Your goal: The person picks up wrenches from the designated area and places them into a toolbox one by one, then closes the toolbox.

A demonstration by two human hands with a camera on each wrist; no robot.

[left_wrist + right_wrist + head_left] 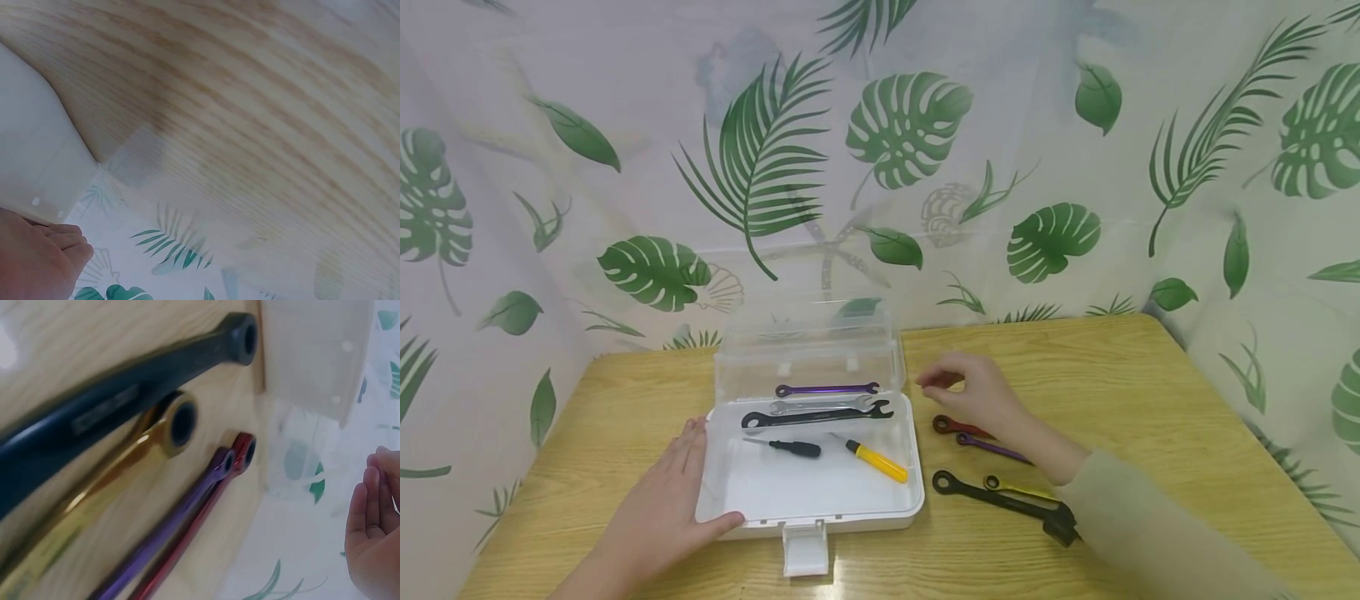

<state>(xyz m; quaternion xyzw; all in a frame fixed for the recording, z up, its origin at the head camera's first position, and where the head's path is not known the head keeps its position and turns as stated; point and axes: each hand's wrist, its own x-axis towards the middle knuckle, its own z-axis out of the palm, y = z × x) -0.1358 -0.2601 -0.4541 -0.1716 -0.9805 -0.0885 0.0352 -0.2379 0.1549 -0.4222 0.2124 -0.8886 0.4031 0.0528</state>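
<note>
A white toolbox (805, 500) stands with its clear lid (808, 367) raised at the back. Along its left wall lies my left hand (662, 487), fingers extended and thumb at the front rim. Inside, a purple wrench (827, 389), a silver wrench (786, 407) and a black wrench (820, 416) lie towards the back. A black-handled screwdriver (793, 448) and a yellow-handled tool (880, 462) lie before them. My right hand (981, 387), fingers loosely bent with nothing seen between them, hovers right of the box. In the right wrist view its fingertips (371, 475) come close together.
On the table right of the box lie a red wrench (955, 426), a purple wrench (992, 447), a yellow wrench (1022, 487) and a black wrench (977, 492), partly under my right sleeve (1135, 508). The toolbox's front latch (806, 550) hangs down. A leaf-patterned cloth (910, 208) backs the table.
</note>
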